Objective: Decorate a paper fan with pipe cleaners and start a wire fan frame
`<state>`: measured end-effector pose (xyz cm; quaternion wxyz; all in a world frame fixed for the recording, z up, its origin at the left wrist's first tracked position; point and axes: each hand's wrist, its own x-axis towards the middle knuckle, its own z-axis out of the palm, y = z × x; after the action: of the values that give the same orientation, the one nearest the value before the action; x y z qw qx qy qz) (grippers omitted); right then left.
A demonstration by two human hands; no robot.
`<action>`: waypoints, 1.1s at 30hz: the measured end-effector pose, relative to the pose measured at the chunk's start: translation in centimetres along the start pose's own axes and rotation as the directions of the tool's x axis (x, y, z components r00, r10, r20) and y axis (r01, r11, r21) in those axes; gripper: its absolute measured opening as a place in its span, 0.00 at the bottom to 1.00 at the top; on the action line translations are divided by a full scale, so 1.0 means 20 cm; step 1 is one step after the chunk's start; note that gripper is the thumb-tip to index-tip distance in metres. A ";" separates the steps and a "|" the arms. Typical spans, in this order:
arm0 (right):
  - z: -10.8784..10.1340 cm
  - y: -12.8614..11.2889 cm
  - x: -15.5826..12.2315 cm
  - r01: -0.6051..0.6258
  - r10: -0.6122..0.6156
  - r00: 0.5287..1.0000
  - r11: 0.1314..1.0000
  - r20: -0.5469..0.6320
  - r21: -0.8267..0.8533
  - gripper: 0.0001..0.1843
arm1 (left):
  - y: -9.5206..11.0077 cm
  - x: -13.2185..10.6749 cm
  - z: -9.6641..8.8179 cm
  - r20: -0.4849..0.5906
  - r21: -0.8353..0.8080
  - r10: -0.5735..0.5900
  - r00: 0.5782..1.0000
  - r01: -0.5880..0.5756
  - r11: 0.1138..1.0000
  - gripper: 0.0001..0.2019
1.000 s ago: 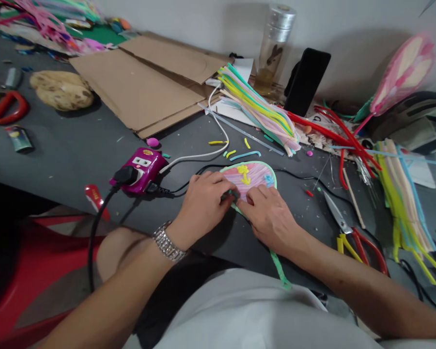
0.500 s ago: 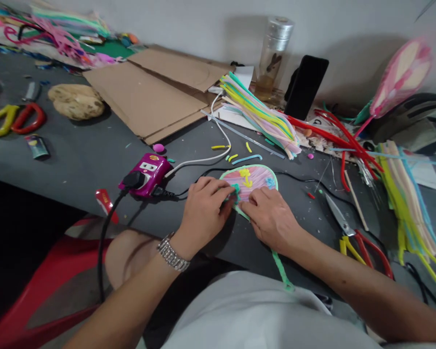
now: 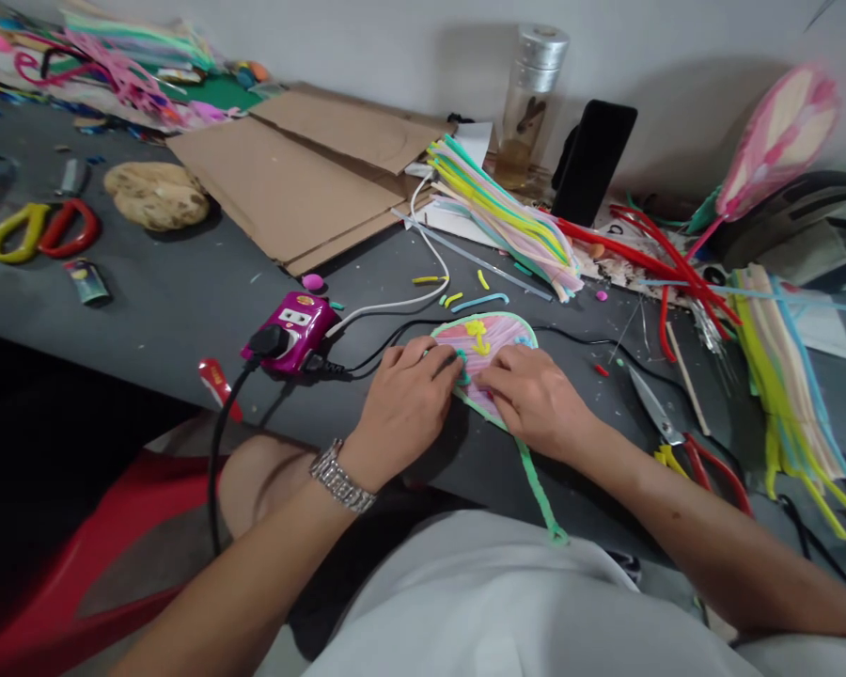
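Note:
A round fan [image 3: 497, 349] made of pink and lilac pipe cleaners lies on the desk, edged in mint green, with a green handle [image 3: 538, 489] pointing toward my body. A yellow flower [image 3: 477, 328] with a stem sits on its face; a blue flower [image 3: 523, 342] is partly covered at its right. My left hand [image 3: 410, 400] rests on the fan's left side, fingers bent and closed round a teal pipe-cleaner piece [image 3: 462, 369]. My right hand [image 3: 540, 400] lies over the fan's right side, fingertips pressed together at its middle; what they pinch is hidden.
Pipe-cleaner scraps [image 3: 480, 302] lie behind the fan. A purple power socket [image 3: 292, 331] with cables stands left; scissors [image 3: 666, 423] and a pipe-cleaner bundle [image 3: 790, 376] lie right. Cardboard [image 3: 310, 188], a glass bottle [image 3: 528, 113] and a phone [image 3: 596, 160] are at the back.
My right fingertips have moved left, toward the middle of the fan and the teal piece. The fan and its handle have turned slightly. The whole view has shifted a little.

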<state>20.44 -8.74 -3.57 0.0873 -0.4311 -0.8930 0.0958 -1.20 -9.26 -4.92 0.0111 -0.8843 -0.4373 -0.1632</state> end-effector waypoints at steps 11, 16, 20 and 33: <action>0.01 -0.06 -0.01 0.033 -0.026 0.999 0.982 0.039 -0.188 0.13 | -0.01 0.02 0.01 0.014 -0.157 -0.111 0.994 0.112 0.981 0.13; 0.02 -0.07 0.00 0.037 -0.031 0.999 0.972 0.031 -0.232 0.12 | -0.02 0.02 0.03 0.009 -0.204 -0.152 0.988 0.150 0.967 0.11; 0.04 -0.07 0.00 0.039 -0.036 0.999 0.969 0.017 -0.245 0.13 | -0.02 0.03 0.03 -0.003 -0.210 -0.164 0.987 0.159 0.965 0.10; 0.02 -0.09 0.00 0.102 -0.099 0.995 0.943 0.023 -0.317 0.13 | -0.06 0.07 0.04 0.040 -0.235 -0.195 0.980 0.199 0.951 0.05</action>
<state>18.95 -9.94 -3.51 0.0184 -0.3931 -0.9178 -0.0521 -1.16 -7.30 -5.32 -0.1150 -0.8325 -0.5008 -0.2073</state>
